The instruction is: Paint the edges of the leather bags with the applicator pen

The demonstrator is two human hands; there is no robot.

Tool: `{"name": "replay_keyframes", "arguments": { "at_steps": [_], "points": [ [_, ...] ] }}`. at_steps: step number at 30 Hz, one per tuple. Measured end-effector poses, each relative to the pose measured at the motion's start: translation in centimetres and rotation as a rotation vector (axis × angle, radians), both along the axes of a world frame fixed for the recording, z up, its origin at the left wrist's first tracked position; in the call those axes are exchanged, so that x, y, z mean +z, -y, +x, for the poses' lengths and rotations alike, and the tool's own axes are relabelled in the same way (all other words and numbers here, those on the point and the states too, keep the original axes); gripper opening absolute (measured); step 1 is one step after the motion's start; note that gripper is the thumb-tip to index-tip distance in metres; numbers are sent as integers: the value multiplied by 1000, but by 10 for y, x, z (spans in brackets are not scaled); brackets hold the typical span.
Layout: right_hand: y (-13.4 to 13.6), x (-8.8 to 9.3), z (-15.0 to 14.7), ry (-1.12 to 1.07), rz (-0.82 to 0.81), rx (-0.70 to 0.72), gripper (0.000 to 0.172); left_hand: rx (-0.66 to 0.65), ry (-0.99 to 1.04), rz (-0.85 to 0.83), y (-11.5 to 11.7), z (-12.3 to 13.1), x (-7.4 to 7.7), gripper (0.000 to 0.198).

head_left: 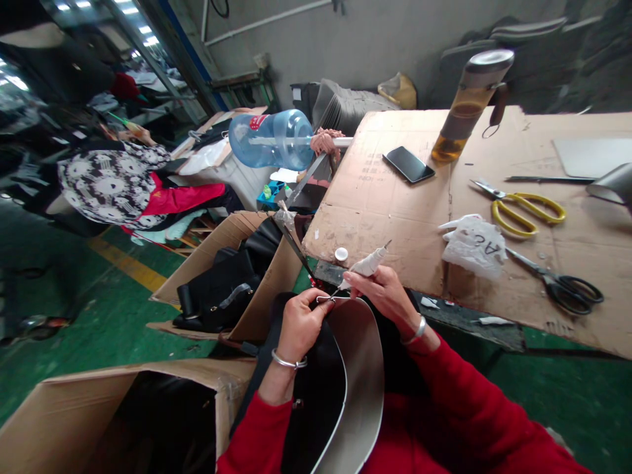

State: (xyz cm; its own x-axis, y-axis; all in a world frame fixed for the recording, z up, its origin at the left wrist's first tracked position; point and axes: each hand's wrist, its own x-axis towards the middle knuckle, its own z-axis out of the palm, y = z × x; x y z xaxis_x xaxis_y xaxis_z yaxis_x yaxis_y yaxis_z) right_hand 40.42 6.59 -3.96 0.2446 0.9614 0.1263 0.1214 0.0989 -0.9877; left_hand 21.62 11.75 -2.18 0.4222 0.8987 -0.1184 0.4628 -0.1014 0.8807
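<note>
My left hand (302, 322) is closed in a pinch on the top edge of a curved black and grey leather piece (355, 368) that stands in my lap. A small metal ring sits at that edge between my fingers. My right hand (382, 293) is closed round a thin tool wrapped in white tape (366, 264), held like a pen. Its fine tip touches the leather edge right beside my left fingertips. Both arms wear red sleeves and a silver bangle.
A cardboard-covered table (395, 191) carries a phone (409, 164), a bottle of amber liquid (469, 105), yellow scissors (526, 210), black scissors (567, 286), a crumpled bag (474, 243). Open cartons (232, 276) with black goods stand left. Another person in a patterned top (108, 184) bends at far left.
</note>
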Motion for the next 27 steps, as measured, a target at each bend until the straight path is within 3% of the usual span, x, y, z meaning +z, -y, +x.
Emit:
{"name": "replay_keyframes", "arguments": {
  "at_steps": [5, 11, 17, 21, 27],
  "points": [
    [-1, 3, -2, -42, 21, -32, 42, -5, 5, 7, -1, 0, -4, 13],
    [-2, 4, 8, -122, 62, -238, 38, 62, -16, 69, -7, -5, -6, 12],
    [-7, 1, 22, -37, 143, -406, 34, 65, -13, 47, -12, -7, -12, 17],
    [-10, -5, 24, 78, 175, -358, 30, 88, 32, 6, -18, -7, -14, 14],
    [-6, -8, 27, 344, 214, -216, 23, 129, 193, -184, -28, -11, -15, 16]
  ]
}}
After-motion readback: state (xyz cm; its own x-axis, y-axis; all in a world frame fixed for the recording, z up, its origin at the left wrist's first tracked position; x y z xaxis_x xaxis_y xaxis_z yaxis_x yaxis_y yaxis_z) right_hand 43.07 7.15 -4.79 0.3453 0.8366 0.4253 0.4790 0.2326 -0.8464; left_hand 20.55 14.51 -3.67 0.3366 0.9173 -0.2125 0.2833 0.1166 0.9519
